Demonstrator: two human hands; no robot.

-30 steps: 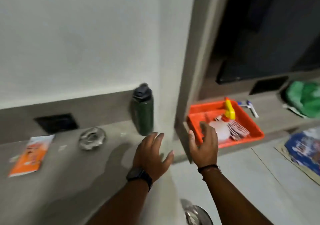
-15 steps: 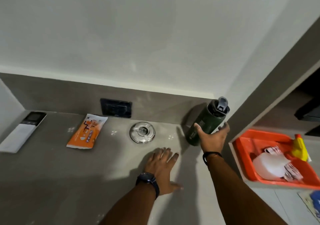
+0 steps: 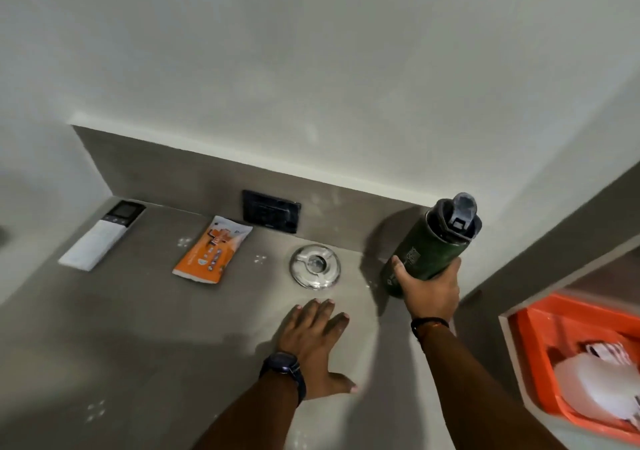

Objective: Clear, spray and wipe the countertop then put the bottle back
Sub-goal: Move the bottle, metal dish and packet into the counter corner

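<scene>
Since the earlier frame, the right hand (image 3: 431, 290) has tightened its hold on the dark green cylindrical metal flask with a black flip-top lid (image 3: 434, 241). The thumb lies on the left side and the fingers (image 3: 454, 271) curl round the right side, low on the body. The flask is tilted, with its lid toward the back right corner of the grey worktop (image 3: 138, 328). Whether its base is clear of the surface cannot be told. A low grip of this kind suits lifting the flask away, which is the clearing step.

The left hand (image 3: 311, 342) remains flat on the worktop toward the front edge, fingers straight and holding nothing, probably as a brace.

Items yet to clear:
- round shiny metal dish (image 3: 315, 266), just ahead of the left hand
- orange-and-white foil sachet (image 3: 213, 249), near the back edge
- white slim remote control (image 3: 104, 234), by the back left corner
</scene>
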